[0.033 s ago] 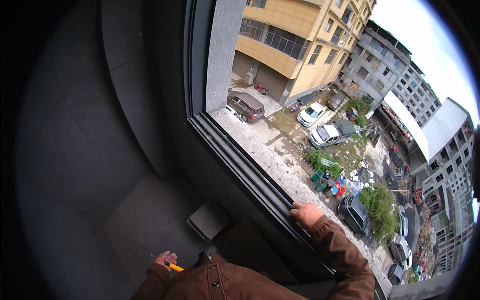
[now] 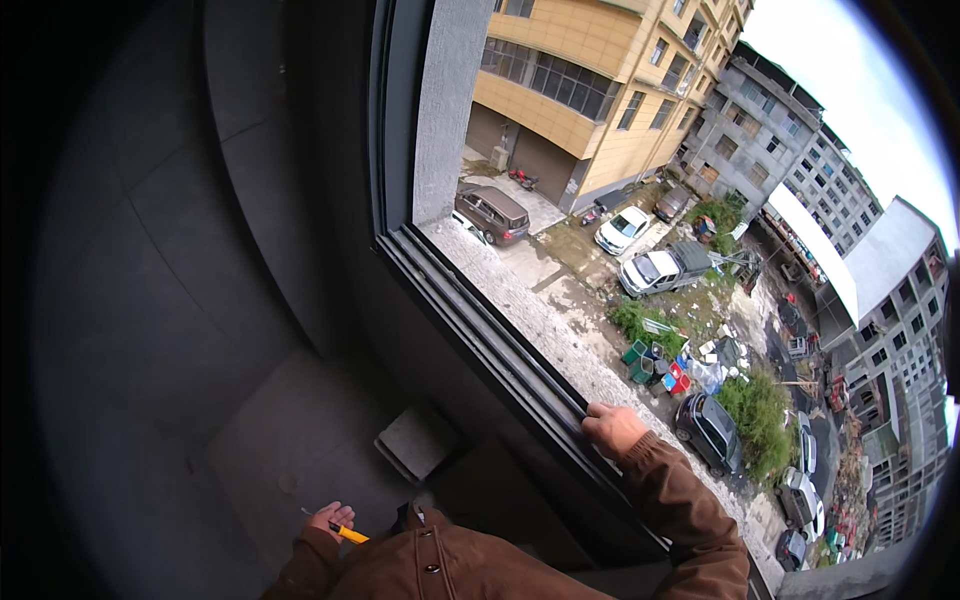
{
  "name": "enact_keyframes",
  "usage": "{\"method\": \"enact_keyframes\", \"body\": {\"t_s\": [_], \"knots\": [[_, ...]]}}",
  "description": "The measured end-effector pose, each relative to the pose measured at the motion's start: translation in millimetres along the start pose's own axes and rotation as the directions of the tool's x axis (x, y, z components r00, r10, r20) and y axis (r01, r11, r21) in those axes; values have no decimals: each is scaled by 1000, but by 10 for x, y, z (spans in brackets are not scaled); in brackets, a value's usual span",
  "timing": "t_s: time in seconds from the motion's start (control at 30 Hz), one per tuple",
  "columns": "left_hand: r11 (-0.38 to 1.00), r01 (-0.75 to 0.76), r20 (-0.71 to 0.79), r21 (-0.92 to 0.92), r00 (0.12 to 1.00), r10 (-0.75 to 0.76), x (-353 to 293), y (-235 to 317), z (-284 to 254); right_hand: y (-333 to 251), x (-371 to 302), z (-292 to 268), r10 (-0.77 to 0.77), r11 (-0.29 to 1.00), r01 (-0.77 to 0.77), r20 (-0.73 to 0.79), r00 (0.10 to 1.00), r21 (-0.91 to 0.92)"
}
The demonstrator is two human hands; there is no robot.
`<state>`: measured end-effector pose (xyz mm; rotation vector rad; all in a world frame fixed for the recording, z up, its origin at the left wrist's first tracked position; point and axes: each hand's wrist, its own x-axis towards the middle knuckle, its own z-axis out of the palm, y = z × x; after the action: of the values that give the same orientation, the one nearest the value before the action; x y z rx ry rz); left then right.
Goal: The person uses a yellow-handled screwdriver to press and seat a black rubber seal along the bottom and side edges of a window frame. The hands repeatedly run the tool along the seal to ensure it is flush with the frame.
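Observation:
My left hand, low in the view beside my brown jacket, holds a tool with a yellow handle. A thin pale end pokes out on the other side of this hand; its exact kind is too small to make out. My right hand reaches across the dark window frame on the right. Its fingers are curled down at the outer edge of the sill track, and the fingertips are partly hidden. The window opening above the track shows the outdoors.
A pale rectangular block lies on the dim floor inside, below the window. Outside the frame runs a rough concrete ledge. Far below are parked cars, green bins and bushes. A grey wall edge borders the opening.

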<state>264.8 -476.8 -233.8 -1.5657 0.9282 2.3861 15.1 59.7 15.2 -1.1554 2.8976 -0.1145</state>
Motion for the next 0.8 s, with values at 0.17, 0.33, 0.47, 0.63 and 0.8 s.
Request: {"method": "enact_keyframes", "body": {"t_s": [0.17, 0.33, 0.47, 0.63, 0.8], "knots": [[1000, -10, -7, 4, 1000, 10, 31, -20, -52, -35, 37, -407, 187, 956, -248, -326, 927, -157], [1000, 23, -20, -4, 1000, -23, 59, -19, -28, -262, -3, -270, -37, 996, 45, 104, 994, -72], [1000, 23, 9, 4, 1000, -23, 92, -34, -72, -311, 63, -247, -38, 976, 81, 211, 977, -201], [1000, 24, 16, 8, 1000, -24, 74, -30, -55, -231, 120, -167, -115, 965, 171, 261, 959, -201], [1000, 31, 11, 3, 999, -31, 133, -72, -4, -152, 116, -70, -108, 974, 149, 230, 967, -170]]}}
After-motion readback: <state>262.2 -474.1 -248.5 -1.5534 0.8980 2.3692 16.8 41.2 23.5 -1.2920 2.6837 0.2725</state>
